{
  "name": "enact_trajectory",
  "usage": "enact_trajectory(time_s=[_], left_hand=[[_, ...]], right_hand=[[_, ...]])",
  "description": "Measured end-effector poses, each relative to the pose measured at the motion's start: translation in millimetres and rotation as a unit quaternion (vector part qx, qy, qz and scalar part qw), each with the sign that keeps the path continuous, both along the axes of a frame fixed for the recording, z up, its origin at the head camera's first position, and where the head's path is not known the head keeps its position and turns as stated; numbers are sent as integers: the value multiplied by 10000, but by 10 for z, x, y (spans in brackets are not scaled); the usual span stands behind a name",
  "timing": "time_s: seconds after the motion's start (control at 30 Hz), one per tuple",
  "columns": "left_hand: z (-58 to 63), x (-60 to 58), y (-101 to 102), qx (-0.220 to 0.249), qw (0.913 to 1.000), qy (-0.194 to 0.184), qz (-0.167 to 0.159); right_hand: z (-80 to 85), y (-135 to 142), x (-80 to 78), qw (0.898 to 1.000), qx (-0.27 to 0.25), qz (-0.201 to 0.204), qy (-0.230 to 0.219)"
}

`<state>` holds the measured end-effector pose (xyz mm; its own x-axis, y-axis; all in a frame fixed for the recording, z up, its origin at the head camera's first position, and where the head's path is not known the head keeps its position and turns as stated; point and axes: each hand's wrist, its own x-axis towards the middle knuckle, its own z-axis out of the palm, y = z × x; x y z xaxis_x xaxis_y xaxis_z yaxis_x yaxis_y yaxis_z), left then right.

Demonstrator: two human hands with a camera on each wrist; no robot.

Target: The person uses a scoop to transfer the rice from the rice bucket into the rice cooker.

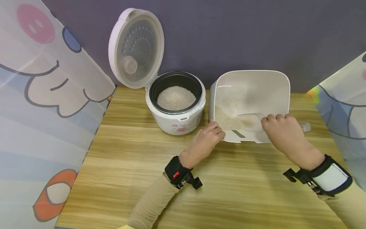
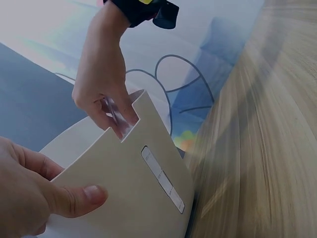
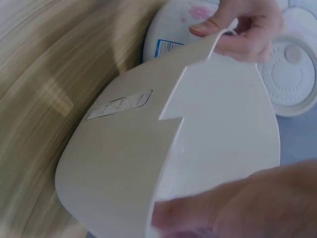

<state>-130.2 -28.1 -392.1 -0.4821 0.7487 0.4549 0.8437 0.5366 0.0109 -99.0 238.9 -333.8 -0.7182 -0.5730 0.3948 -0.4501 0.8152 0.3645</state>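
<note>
A white rice bin point(image 1: 251, 79) stands tilted with its mouth toward me, loose rice point(image 1: 224, 119) along its inner lower left side. My left hand point(image 1: 208, 137) grips the bin's near left corner; in the left wrist view the thumb presses the outer wall and the fingers go over the rim. Inside the mouth, my right hand point(image 1: 283, 130) holds a pale, see-through scoop point(image 1: 253, 122) by its handle end, the scoop's front lying at the rice. The fingers around the handle are partly hidden by the bin wall in the right wrist view.
Left of the bin stands a white rice cooker point(image 1: 180, 124) with flowers on its front, its lid point(image 1: 140, 47) raised and rice point(image 1: 177, 98) heaped in the dark pot. A small clear piece point(image 1: 305, 127) shows right of my right hand. Printed cloth point(image 1: 57, 127) hangs at both sides.
</note>
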Motion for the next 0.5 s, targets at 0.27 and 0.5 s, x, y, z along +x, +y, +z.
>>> enact_trajectory(time_s=[0.27, 0.5], left_hand=[[-2, -5, -14, -25, 10000, -33, -37], [-17, -18, -17, -140, 9999, 58, -23]], right_hand=[[-14, -14, -94, 9959, -381, -262, -776], [-18, -95, -148, 9815, -700, -609, -1675]])
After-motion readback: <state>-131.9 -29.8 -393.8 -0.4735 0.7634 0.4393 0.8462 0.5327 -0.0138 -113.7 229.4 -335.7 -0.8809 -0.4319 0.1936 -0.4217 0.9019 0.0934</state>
